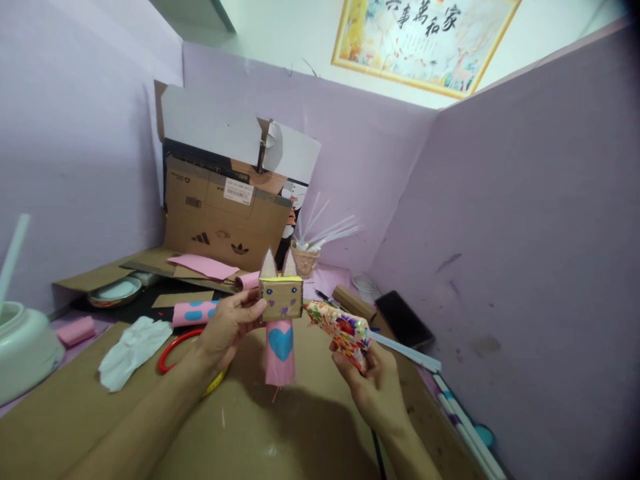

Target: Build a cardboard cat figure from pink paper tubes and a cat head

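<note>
Lilac panels (365, 153) close in the brown-covered counter (240, 440) I am viewing. My left hand (233, 323) pinches the cardboard-headed figure (281, 300) by its head's left edge, above the middle of the counter; the fingertips behind are hidden. My right hand (375, 380) is wrapped around a floral pistol-shaped tool (345, 327), its tip close beside the head; I cannot tell whether they touch. A pale stick (405, 350) extends from its rear. Behind my left hand, a blue-spotted pink roll (193, 313) is partly covered, and my forearm hides much of the red loop (167, 350). Farther out lie crumpled tissue (134, 352) and a dark phone-like slab (403, 320). The frame cuts off the white pot (25, 347) at left and the wall picture (425, 40) above.
</note>
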`<state>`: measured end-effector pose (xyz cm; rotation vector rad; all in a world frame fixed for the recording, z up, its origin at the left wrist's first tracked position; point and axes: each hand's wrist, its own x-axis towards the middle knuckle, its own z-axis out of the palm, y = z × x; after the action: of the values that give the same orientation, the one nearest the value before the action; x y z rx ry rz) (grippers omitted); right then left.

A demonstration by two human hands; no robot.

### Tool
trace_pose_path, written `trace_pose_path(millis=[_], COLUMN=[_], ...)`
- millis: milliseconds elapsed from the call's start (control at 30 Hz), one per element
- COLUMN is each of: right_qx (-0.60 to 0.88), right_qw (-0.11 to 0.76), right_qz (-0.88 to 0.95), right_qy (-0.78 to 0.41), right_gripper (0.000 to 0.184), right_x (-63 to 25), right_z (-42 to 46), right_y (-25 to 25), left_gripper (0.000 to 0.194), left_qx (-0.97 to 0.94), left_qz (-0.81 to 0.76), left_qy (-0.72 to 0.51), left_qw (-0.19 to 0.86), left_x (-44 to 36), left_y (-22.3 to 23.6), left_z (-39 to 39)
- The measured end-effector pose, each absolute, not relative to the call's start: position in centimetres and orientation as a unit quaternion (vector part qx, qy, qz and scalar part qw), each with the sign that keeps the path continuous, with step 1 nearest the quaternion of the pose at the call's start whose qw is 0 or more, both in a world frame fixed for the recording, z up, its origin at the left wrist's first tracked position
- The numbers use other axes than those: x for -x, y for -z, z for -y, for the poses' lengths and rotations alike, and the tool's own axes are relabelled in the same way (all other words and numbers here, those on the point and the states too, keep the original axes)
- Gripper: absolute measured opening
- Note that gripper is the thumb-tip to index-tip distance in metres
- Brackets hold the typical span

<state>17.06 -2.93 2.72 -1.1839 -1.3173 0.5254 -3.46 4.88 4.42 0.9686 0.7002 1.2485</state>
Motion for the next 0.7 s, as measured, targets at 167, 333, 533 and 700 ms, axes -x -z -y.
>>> trace_pose_path(millis=[167,333,533,700], right_qx=[0.513,0.507,0.513,0.522], right_qw=[0.604,0.616,0.603,0.608], right_qz=[0.561,0.548,0.561,0.534], right_qy=[-0.240,-0.250,-0.241,-0.269], right_gripper=[0.013,0.014,0.013,0.028], right_x=[-17.2,-17.1,-17.2,-18.1], right_z=[2.8,2.7,2.8,1.7], right_y=[-2.5,-2.5,-2.6,-2.2], left_gripper=[0.038,0.036,0.037,0.031], left_qx=[-0.432,-0.429,-0.418,-0.423], left_qz=[-0.310,-0.310,-0.309,-0.301], left_qy=[-0.546,-0.551,-0.558,-0.556], left_qw=[0.647,0.645,0.647,0.648], left_x=[3.4,3.5,3.7,3.7], left_y=[-4.5,-4.5,-4.5,-4.5], left_z=[-4.8,-4.9,-5.1,-5.0])
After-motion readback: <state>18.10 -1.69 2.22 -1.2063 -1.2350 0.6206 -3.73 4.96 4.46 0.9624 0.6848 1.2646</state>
